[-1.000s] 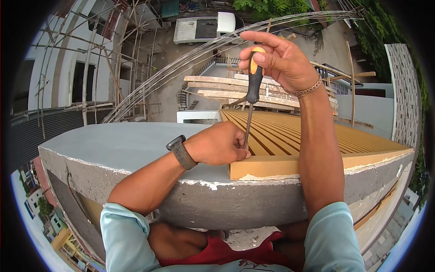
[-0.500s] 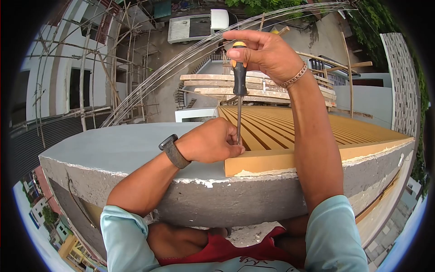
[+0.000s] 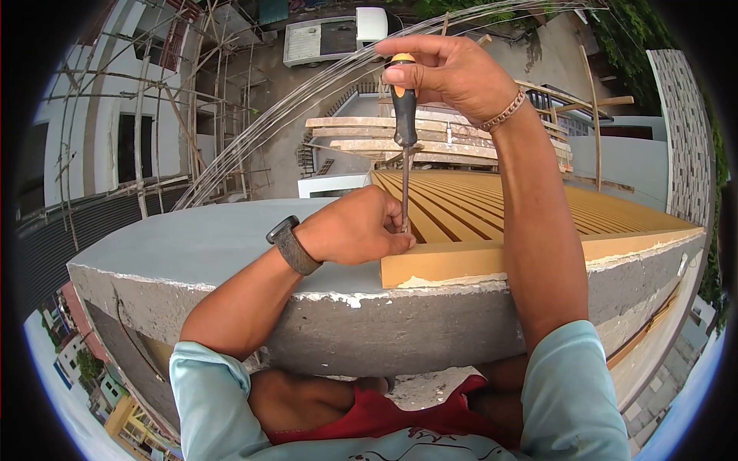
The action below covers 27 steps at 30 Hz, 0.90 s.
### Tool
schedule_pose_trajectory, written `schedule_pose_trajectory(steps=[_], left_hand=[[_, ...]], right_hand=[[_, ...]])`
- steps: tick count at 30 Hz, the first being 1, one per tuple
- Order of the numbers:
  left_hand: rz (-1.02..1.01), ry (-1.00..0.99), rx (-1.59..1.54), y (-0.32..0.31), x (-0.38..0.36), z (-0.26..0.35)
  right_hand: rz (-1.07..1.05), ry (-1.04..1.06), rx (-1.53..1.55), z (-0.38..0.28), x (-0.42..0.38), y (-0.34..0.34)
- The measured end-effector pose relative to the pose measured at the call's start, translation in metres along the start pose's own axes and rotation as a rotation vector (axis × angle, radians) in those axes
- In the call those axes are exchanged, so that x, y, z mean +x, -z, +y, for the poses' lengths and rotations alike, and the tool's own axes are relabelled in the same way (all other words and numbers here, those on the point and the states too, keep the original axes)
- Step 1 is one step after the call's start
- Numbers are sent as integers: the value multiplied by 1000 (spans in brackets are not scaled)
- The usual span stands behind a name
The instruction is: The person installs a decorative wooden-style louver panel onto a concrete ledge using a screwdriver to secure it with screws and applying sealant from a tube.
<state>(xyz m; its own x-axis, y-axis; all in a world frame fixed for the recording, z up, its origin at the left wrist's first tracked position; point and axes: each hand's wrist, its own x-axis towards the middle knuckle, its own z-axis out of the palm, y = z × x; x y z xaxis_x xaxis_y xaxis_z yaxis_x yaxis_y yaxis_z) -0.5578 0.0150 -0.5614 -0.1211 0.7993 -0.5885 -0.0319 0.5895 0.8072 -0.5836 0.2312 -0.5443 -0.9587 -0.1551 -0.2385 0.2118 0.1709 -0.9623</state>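
A screwdriver (image 3: 404, 123) with a black and orange handle stands upright, tip down, at the left end of a yellow-brown slatted panel (image 3: 453, 209). Near the top of its handle, my right hand (image 3: 450, 73) grips with thumb and fingers while the index finger sticks out to the left. Lower down, my left hand (image 3: 361, 224) is closed in a pinch around the bottom of the shaft, against the panel's corner. Those fingers hide the tip and whatever lies under it. A dark watch (image 3: 294, 244) is on my left wrist, a chain bracelet (image 3: 503, 111) on my right.
The panel sits along a rough concrete ledge (image 3: 400, 330), beside a grey painted surface (image 3: 200, 238). Beyond the edge is a drop to a street with a white truck (image 3: 338, 38). Cables (image 3: 284, 100), stacked planks (image 3: 400, 137) and pole scaffolding (image 3: 165, 100) are out there.
The screwdriver handle now leans slightly more to the left, with my right hand still on it. My left hand keeps its pinch at the panel corner. The view has shifted a little.
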Motion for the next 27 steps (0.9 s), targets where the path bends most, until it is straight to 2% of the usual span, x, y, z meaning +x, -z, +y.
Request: schedule_pose_trajectory(steps=[1, 2, 4, 8, 10, 11, 15, 17, 19, 21, 22, 23, 25, 27], left_hand=[[1, -1, -18, 0, 0, -1], [-1, -2, -17, 0, 0, -1], [-4, 4, 2, 0, 0, 0], [3, 4, -8, 0, -1, 2], [-12, 22, -25, 1, -1, 3], [-22, 18, -16, 1, -1, 2], [-16, 12, -36, 0, 1, 0], [-19, 25, -1, 0, 1, 0], [-15, 16, -41, 1, 1, -1], [-32, 24, -21, 2, 2, -1], [-29, 40, 1, 3, 1, -1], [-25, 56, 21, 3, 1, -1], [-44, 60, 2, 2, 2, -1], [-14, 27, -145, 1, 2, 1]], right_hand=[[-18, 62, 158, 4, -1, 0], [-17, 61, 158, 8, -1, 0], [-149, 171, 469, 10, 1, 0], [-110, 53, 515, 7, 3, -3], [120, -83, -101, -4, 4, -13], [134, -84, -101, -6, 4, -15], [129, 7, 43, -4, 1, -14], [-40, 73, 460, 5, 3, -16], [-71, 50, 479, 7, 7, -16], [-28, -74, 346, 4, 10, -16], [13, -114, 165, -2, 8, -17], [24, -114, 169, -3, 7, -19], [212, -6, -208, -5, 6, -23], [248, -11, -145, 6, 12, -27]])
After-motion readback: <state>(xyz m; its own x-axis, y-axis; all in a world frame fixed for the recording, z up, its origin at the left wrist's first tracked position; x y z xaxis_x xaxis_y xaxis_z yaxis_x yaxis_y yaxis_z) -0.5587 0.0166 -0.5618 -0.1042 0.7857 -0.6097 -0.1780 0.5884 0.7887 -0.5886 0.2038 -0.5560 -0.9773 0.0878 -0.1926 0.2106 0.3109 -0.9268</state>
